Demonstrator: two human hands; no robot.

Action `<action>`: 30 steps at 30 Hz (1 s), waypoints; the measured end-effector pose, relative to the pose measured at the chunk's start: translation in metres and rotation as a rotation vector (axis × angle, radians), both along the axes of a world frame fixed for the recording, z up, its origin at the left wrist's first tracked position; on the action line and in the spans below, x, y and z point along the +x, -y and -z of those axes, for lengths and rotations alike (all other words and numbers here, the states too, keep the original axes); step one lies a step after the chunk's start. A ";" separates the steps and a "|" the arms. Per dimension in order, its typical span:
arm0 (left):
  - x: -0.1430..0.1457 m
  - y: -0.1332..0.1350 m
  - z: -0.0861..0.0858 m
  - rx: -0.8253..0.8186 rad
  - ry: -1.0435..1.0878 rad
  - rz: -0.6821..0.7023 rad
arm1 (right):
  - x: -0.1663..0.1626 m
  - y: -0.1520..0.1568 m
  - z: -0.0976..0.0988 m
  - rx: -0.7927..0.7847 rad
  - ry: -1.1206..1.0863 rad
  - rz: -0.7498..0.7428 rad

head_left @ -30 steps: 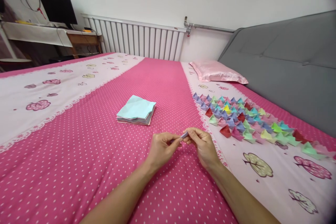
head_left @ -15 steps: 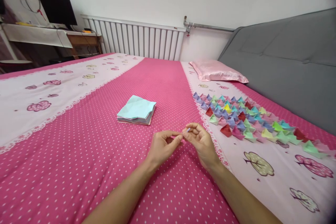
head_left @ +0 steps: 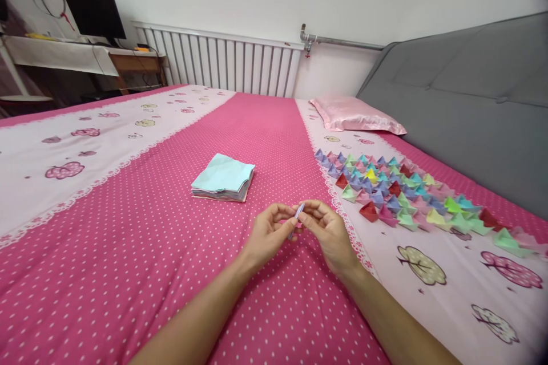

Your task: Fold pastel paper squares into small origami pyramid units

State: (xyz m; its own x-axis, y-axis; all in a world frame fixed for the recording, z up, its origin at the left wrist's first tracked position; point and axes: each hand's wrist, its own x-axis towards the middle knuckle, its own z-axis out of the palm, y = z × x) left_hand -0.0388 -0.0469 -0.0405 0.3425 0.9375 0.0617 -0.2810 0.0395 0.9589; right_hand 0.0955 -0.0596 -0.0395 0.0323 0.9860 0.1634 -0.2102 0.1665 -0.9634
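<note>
Between my two hands is a small folded piece of lavender paper (head_left: pixel 300 210), seen nearly edge-on. My left hand (head_left: pixel 271 232) pinches its left side with thumb and fingers. From the other side my right hand (head_left: pixel 325 231) grips it, thumb against the paper. Most of the paper is covered by the fingers. To the right, several rows of small folded paper boats (head_left: pixel 394 189) in many colours stand on the bedspread. Ahead and to the left of my hands lies a stack of square paper sheets (head_left: pixel 223 174), pale blue on top.
The pink dotted bedspread (head_left: pixel 171 251) lies under everything. A pink pillow (head_left: pixel 357 114) rests at the far right, beside the grey padded headboard (head_left: pixel 462 80). Behind the bed are a white radiator (head_left: pixel 218 60) and a desk with a monitor (head_left: pixel 95 15).
The lavender paper has turned more upright between my fingers and more of it shows. My left fingers have curled and shifted around it. The stack and the boats stay put.
</note>
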 end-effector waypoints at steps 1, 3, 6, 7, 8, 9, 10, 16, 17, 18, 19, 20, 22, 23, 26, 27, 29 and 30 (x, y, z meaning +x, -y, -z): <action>0.000 0.000 0.001 0.029 -0.005 -0.008 | 0.000 0.000 0.000 0.011 0.012 0.005; 0.001 -0.001 0.004 0.089 -0.023 -0.028 | -0.001 0.001 0.000 0.038 0.034 0.012; 0.003 -0.001 0.009 0.161 -0.075 -0.066 | -0.002 0.001 0.000 0.065 0.067 0.005; 0.003 0.000 0.010 0.183 -0.096 -0.075 | -0.002 0.002 0.000 0.072 0.087 0.007; 0.003 0.000 0.011 0.208 -0.121 -0.081 | -0.002 0.002 0.000 0.081 0.120 0.017; 0.003 0.000 0.011 0.235 -0.150 -0.086 | -0.002 0.003 0.000 0.095 0.167 0.040; 0.003 0.001 0.011 0.259 -0.182 -0.088 | -0.002 0.004 0.000 0.112 0.229 0.074; 0.002 0.004 0.009 0.337 -0.328 -0.131 | -0.006 0.008 0.002 0.190 0.539 0.221; 0.002 0.004 0.009 0.354 -0.358 -0.146 | -0.006 0.008 0.003 0.191 0.548 0.231; 0.002 0.003 0.010 0.373 -0.390 -0.160 | -0.006 0.008 0.004 0.192 0.550 0.244; 0.001 0.003 0.011 0.389 -0.415 -0.173 | -0.006 0.008 0.004 0.199 0.547 0.255; 0.001 0.003 0.011 0.399 -0.425 -0.184 | -0.006 0.007 0.005 0.217 0.541 0.262; 0.002 0.002 0.012 0.386 -0.385 -0.183 | -0.005 0.007 0.006 0.272 0.526 0.255; 0.002 0.001 0.012 0.365 -0.332 -0.172 | -0.004 0.007 0.006 0.295 0.514 0.243; 0.005 0.001 0.007 0.245 -0.109 -0.135 | -0.001 0.005 0.006 0.301 0.461 0.189; 0.005 0.002 0.006 0.192 -0.040 -0.129 | 0.001 0.005 0.006 0.289 0.443 0.171; 0.006 0.002 0.003 0.083 0.061 -0.125 | 0.004 0.004 0.004 0.271 0.428 0.147; 0.007 0.002 0.002 0.031 0.092 -0.124 | 0.005 0.003 0.003 0.267 0.435 0.135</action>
